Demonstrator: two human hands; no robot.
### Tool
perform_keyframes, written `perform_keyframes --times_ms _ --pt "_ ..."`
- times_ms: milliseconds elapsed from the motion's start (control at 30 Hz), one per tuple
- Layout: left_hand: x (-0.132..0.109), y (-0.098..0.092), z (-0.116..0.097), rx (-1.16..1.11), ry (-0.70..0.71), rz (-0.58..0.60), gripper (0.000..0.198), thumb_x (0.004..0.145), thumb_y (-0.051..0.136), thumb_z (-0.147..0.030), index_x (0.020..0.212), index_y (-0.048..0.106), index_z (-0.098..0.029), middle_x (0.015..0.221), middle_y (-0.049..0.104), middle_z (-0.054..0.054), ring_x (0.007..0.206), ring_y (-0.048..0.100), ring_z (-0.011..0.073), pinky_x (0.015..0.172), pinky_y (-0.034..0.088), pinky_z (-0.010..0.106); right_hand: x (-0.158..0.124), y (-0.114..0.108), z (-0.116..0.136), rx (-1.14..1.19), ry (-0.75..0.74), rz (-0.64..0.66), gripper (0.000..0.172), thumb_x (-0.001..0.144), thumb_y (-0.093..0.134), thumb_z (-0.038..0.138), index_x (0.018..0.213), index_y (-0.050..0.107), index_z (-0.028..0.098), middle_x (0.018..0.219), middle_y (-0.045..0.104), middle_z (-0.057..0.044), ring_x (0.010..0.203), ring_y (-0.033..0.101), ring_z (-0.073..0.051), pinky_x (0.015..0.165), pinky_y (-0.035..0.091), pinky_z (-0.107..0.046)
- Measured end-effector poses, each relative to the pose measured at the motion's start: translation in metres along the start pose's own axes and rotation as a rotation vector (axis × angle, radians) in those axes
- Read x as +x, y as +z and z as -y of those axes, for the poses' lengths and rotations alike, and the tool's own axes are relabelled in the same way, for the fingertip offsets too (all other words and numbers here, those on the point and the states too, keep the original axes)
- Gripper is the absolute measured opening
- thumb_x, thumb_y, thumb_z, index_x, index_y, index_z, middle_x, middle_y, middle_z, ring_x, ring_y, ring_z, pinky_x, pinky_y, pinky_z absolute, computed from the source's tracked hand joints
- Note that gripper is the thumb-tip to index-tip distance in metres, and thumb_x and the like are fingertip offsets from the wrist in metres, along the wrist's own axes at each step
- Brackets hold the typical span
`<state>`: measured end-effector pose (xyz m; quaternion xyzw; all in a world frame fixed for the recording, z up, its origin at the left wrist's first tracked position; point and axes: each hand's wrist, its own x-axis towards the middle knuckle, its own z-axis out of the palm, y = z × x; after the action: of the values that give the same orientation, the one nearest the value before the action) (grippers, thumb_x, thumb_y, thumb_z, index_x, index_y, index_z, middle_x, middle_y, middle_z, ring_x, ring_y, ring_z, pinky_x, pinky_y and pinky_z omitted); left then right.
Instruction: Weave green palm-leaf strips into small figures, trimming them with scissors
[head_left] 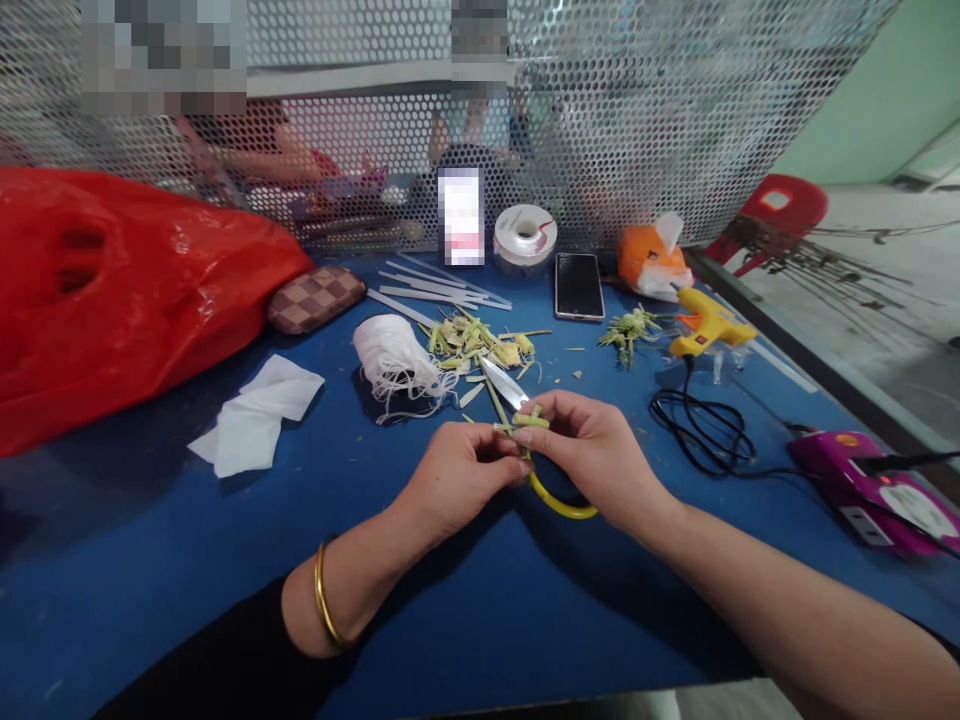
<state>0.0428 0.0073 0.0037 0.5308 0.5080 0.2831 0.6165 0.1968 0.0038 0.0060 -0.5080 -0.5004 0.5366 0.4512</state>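
Note:
My left hand point(459, 472) and my right hand point(592, 450) meet over the blue table point(225, 560), both with fingers pinched. Between their fingertips is a small green leaf strip piece point(531, 421). My right hand also grips yellow-handled scissors point(559, 500); their metal blades point(504, 384) point away from me, up and to the left. A thin green strip point(496, 405) lies beside the blades. A gold bangle point(325, 600) circles my left wrist.
Leaf offcuts point(469, 342), a white thread bundle point(394, 357), white strips point(431, 287), a ribbon spool point(525, 235), a phone point(578, 285), a yellow glue gun point(705, 325) with black cord point(705, 430), a pink device point(874, 490), a red bag point(112, 290), white tissue point(255, 415). Behind the mesh sit other people.

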Motion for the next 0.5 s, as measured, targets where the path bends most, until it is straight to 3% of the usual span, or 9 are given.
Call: perform_keyframes --times_ms 167,367,500 --pt "0.0014 -0.0005 0.0020 -0.060 0.009 0.018 0.012 0.065 0.068 -0.024 0.061 0.061 -0.016 0.061 0.063 0.000 0.061 0.059 0.0139 0.067 0.046 0.028 0.0005 -0.0020 0.0027 0.062 0.046 0.091 0.023 0.067 0.078 0.034 0.076 0.064 0.018 0.069 0.066 0.001 0.063 0.059 -0.013 0.061 0.048 -0.026" --pt "0.0018 -0.0036 0.0075 0.216 0.095 -0.006 0.010 0.071 0.062 -0.022 0.062 0.062 -0.017 0.060 0.061 -0.001 0.059 0.054 0.0130 0.059 0.043 0.026 0.0003 -0.0013 0.0015 0.064 0.056 0.057 0.021 0.065 0.079 0.029 0.075 0.065 0.017 0.069 0.067 0.001 0.063 0.060 -0.012 0.061 0.048 -0.025" --pt "0.0024 -0.0007 0.0066 0.016 0.091 -0.012 0.006 0.069 0.066 -0.020 0.067 0.062 -0.016 0.066 0.065 -0.001 0.066 0.062 0.0141 0.068 0.049 0.027 0.0006 -0.0026 -0.0005 0.064 0.036 0.016 0.025 0.066 0.079 0.036 0.076 0.065 0.017 0.068 0.066 0.000 0.060 0.059 -0.013 0.058 0.048 -0.027"
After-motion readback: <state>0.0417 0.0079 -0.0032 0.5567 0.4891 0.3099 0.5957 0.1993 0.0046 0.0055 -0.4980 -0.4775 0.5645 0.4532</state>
